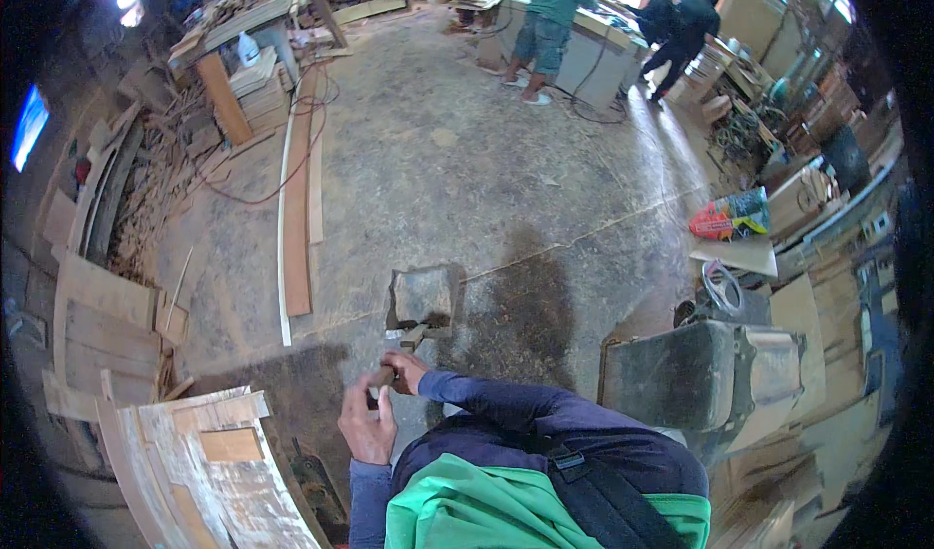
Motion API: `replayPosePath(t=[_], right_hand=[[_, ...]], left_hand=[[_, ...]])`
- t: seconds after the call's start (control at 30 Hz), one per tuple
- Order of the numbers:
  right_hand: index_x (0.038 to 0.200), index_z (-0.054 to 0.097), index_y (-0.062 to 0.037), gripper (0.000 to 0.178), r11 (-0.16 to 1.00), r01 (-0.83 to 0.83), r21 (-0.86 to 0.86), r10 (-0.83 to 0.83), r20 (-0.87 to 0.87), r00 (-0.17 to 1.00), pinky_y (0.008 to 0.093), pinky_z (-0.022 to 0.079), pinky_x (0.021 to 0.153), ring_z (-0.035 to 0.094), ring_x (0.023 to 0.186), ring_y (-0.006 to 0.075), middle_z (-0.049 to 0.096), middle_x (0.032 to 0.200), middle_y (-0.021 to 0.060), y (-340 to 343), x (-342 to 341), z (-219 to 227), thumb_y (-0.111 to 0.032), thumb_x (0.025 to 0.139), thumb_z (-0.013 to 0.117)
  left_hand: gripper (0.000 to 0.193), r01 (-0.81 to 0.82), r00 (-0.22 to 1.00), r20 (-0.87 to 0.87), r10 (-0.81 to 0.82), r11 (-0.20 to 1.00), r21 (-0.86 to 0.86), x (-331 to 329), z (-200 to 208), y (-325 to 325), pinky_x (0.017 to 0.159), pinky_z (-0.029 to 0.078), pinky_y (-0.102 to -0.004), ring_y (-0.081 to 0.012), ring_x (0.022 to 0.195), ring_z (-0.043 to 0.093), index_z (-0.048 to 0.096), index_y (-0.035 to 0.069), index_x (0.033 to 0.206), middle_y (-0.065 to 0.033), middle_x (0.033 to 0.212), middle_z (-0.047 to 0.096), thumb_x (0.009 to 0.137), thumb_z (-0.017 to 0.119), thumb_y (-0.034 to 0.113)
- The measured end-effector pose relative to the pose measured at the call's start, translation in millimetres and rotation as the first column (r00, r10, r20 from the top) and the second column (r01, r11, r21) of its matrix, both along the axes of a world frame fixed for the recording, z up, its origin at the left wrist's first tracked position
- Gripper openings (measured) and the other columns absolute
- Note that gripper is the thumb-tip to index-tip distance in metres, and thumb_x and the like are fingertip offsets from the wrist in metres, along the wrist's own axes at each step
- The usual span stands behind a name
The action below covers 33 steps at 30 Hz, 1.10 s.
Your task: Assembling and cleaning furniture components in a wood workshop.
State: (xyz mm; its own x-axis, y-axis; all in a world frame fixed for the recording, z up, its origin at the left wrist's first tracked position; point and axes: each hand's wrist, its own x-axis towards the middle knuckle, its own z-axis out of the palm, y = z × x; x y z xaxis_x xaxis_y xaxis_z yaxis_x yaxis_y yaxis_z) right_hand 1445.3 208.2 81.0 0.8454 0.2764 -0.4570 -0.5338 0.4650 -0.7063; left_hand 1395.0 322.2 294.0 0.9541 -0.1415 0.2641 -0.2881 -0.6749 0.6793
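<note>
— Stained, dusty workshop floor [438, 150] spreads out ahead, with long boards [299, 228] lying on it at left. What could go wrong for the person looking down?

— A small brown piece [386, 375] is between the two hands, low in the middle of the view. It could slip and drop, perhaps because the left hand seems to give it little support. It might then land by the wooden block [414, 336], which lies just beyond, at the near edge of a square patch [422, 294] in the floor.

— How do the hands stand?

— The right hand [408, 373] is curled narrow and appears to grip the piece from its right side. The left hand [369, 422] is partly open, thumb apart from the fingers, close beside it. Blur hides whether those fingertips touch.

— Any other risk?

— Pinched fingers, possibly, if both hands close on the piece carelessly.
</note>
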Motion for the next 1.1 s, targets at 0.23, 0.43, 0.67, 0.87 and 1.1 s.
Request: replayPosePath(t=[0.23, 0.43, 0.67, 0.87, 1.1], right_hand=[[0.091, 0.056, -0.0064, 0.031, 0.563, 0.205, -0.800, 0.435, 0.498, 0.750, 0.0372, 0.043, 0.073, 0.054, 0.086, 0.0311, 0.054, 0.086, 0.0114, 7, -35, 75, -0.015, 0.062, 0.065], [0.107, 0.052, -0.0057, 0.041, 0.700, 0.252, -0.668, 0.446, 0.685, 0.577, 0.0368, 0.042, 0.081, 0.052, 0.092, 0.0293, 0.050, 0.100, 0.0137, 37, -107, 41, -0.015, 0.068, 0.064], [0.108, 0.046, -0.0016, 0.046, 0.472, -0.034, -0.881, 0.712, 0.359, 0.603, 0.0407, 0.041, 0.082, 0.049, 0.099, 0.0362, 0.050, 0.101, 0.0212, 56, -210, 52, -0.019, 0.069, 0.063], [0.085, 0.056, -0.0028, 0.022, 0.245, -0.319, -0.915, 0.921, 0.118, 0.370, 0.0408, 0.045, 0.074, 0.055, 0.084, 0.0330, 0.056, 0.082, 0.0172, 44, -279, 19, -0.015, 0.068, 0.058], [0.093, 0.062, -0.0089, 0.024, 0.028, -0.371, -0.928, 0.994, -0.015, 0.113, 0.0345, 0.047, 0.077, 0.057, 0.090, 0.0251, 0.060, 0.100, 0.0088, -30, -351, -48, -0.022, 0.077, 0.049]], left_hand=[[0.037, 0.008, 0.998, -0.054, -0.029, 0.937, -0.349, -28, -22, 2, 0.075, 0.046, -0.0337, -0.0251, 0.090, 0.057, 0.049, -0.001, 0.108, -0.0153, 0.096, 0.057, 0.077, 0.063, 0.015], [0.014, -0.040, 0.991, -0.133, -0.014, 0.917, -0.398, -97, -19, 22, 0.069, 0.045, -0.0275, -0.0147, 0.078, 0.056, 0.056, 0.003, 0.088, -0.0075, 0.082, 0.059, 0.079, 0.061, 0.012], [0.007, -0.213, 0.972, -0.173, 0.160, 0.911, -0.352, -215, -38, 75, 0.065, 0.043, -0.0286, -0.0161, 0.074, 0.054, 0.052, 0.003, 0.085, -0.0067, 0.078, 0.055, 0.081, 0.056, 0.007], [0.006, -0.498, 0.867, -0.117, 0.484, 0.848, -0.182, -342, -67, 95, 0.063, 0.043, -0.0293, -0.0141, 0.073, 0.048, 0.048, 0.003, 0.086, -0.0055, 0.081, 0.049, 0.083, 0.052, 0.006], [0.015, -0.804, 0.595, -0.103, 0.797, 0.589, -0.082, -512, -103, 117, 0.074, 0.043, -0.0313, -0.0189, 0.084, 0.053, 0.050, 0.003, 0.092, -0.0086, 0.088, 0.054, 0.082, 0.056, 0.011]])
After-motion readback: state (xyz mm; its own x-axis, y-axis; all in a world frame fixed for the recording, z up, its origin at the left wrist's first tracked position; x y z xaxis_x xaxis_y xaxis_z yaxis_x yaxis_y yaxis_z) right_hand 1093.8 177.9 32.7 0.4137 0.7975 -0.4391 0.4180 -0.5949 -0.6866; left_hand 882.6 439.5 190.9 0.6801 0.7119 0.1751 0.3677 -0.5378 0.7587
